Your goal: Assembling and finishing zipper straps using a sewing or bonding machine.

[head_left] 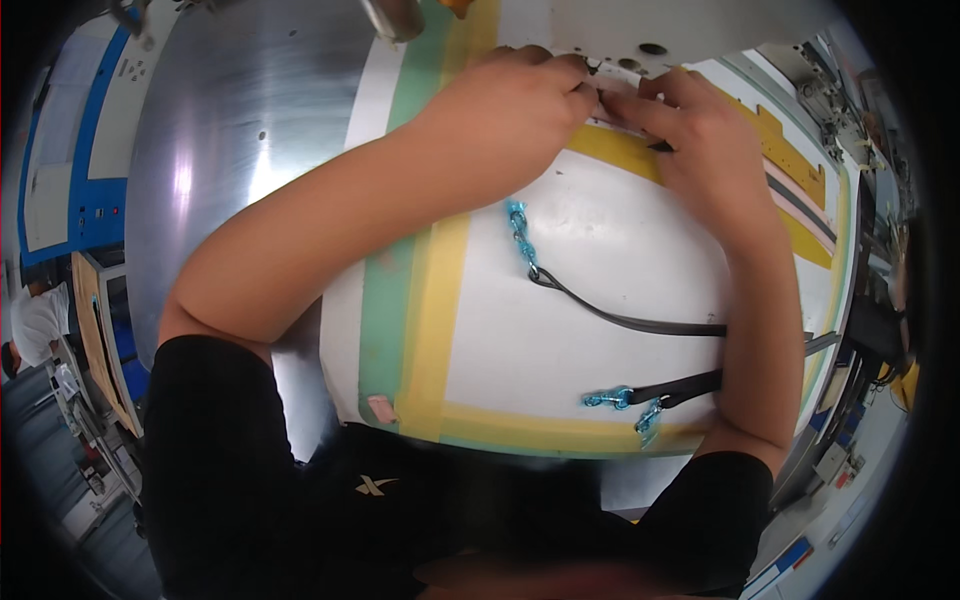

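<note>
At the far side of the white board (600,240), both my hands are close together beside a pale machine part (600,30). My left hand (520,115) is closed, its fingers bent down at the machine's edge. Thumb and fingers of my right hand (705,125) are drawn together just to the right. Whatever lies between the fingertips is too small and covered to make out. Nearer to me lies a thin black strap (640,323) with a clasp (520,238) wrapped in blue film. Below it, black straps (690,388) end in two more blue-wrapped clasps (608,398); my right forearm hides their middle.
Green tape (385,300) and yellow tape (432,300) edge the board. Yellow flat pieces (800,165) and a dark strip (800,203) lie at the right. A shiny metal surface (230,130) spans the left; a metal cylinder (393,18) hangs above. Another person (40,325) is far left.
</note>
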Demonstrator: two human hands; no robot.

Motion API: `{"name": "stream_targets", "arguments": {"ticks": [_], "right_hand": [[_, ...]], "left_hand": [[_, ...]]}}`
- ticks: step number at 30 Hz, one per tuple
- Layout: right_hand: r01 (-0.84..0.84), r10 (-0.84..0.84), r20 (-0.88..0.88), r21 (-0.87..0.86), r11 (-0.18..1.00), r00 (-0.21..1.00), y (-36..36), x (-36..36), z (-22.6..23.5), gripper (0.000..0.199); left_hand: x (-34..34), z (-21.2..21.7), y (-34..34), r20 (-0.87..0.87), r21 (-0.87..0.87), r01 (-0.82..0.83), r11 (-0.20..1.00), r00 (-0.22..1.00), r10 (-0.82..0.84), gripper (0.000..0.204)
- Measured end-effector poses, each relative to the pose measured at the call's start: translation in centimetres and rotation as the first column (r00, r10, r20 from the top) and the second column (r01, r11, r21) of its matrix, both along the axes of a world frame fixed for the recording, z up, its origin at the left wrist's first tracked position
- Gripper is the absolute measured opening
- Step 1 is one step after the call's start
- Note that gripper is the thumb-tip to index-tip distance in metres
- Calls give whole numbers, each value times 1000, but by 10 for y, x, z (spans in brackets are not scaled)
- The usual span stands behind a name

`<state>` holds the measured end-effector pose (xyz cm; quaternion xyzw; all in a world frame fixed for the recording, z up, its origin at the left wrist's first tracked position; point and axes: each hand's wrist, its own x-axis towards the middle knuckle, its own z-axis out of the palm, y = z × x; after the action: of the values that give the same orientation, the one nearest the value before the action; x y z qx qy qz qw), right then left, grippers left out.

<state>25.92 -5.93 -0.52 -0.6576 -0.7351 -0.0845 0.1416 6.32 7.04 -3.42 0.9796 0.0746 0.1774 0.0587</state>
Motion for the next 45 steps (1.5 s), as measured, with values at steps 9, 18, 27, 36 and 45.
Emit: {"name": "stream_targets", "arguments": {"ticks": [9,18,27,36,45], "right_hand": [[229,-318,-238,-337,913,918,39,20,12,33],[403,-493,6,-585,704,870,51,-3,64,41],[506,-511,121,-449,736,851,-34,102,33,49],[743,-667,344,-431,512,660,-116,198,41,60],[838,-711,468,-431,336,525,-192,303,37,77]], "left_hand": [[-4,4,-6,-86,65,-34,997,996,40,35],[-8,14,3,-78,-31,-27,999,997,25,38],[-8,12,1,-161,18,1,1000,987,2,42],[-14,-8,-4,-25,169,-111,979,993,117,49],[-14,-9,-5,-12,194,-87,977,996,91,53]]}}
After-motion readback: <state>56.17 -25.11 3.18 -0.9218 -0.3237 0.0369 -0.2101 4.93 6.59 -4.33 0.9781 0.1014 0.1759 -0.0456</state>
